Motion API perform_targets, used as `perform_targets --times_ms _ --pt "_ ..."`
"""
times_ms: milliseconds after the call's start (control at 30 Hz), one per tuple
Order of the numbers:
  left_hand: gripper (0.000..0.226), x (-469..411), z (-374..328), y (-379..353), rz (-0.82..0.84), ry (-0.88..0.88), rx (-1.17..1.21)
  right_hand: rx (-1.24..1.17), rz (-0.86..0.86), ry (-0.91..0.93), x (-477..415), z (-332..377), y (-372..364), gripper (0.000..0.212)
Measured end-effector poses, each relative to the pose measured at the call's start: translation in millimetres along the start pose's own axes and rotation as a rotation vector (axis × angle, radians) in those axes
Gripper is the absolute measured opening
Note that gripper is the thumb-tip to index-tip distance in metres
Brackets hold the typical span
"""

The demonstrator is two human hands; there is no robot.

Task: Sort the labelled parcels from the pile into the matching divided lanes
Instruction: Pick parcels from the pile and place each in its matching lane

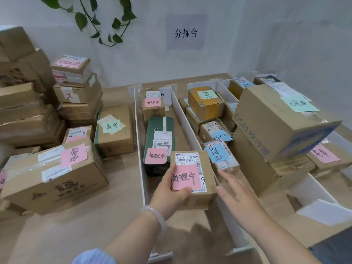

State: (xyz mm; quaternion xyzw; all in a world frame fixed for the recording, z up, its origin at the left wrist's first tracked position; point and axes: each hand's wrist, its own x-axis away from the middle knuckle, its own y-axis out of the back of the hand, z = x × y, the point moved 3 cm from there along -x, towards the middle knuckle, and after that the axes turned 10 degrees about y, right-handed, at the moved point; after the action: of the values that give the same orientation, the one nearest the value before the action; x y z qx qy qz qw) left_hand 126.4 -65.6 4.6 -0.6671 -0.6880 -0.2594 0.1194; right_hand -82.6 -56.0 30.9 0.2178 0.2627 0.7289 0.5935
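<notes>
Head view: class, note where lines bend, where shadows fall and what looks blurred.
Head view: the wide lens bends the lane dividers; head view: light is soft and even, with a shadow below the held parcel; head view: the right hand looks slightly smeared, while the pink label reads sharp.

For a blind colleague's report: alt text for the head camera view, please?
The left hand holds a small pink-labelled parcel at the near end of a lane containing a green parcel and a brown box, both pink-labelled; the right hand is open beside it.
</notes>
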Motion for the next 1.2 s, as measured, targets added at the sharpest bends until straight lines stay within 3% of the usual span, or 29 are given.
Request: perform_targets --times_ms 267,533,900,1200 --pt "0.079 -16 47 -13 -0.043 0.11 -0.036 0.003 0.117 -0.003 -4 -32 -8 0.05" --pt "0.081 -26 67 -4 -0.076 0.087 -0.08 0.038 0.184 0.047 -17 -34 -21 0.052" --pt "0.09 -50 55 -27 -0.001 0.068 -0.132 0.191 0.181 -0.015 -23 -55 -22 0.055" --pt "0.09 -80 39 -41 -0.01 0.027 -0.176 0.18 0.187 -0.05 -21 -76 -17 0.056"
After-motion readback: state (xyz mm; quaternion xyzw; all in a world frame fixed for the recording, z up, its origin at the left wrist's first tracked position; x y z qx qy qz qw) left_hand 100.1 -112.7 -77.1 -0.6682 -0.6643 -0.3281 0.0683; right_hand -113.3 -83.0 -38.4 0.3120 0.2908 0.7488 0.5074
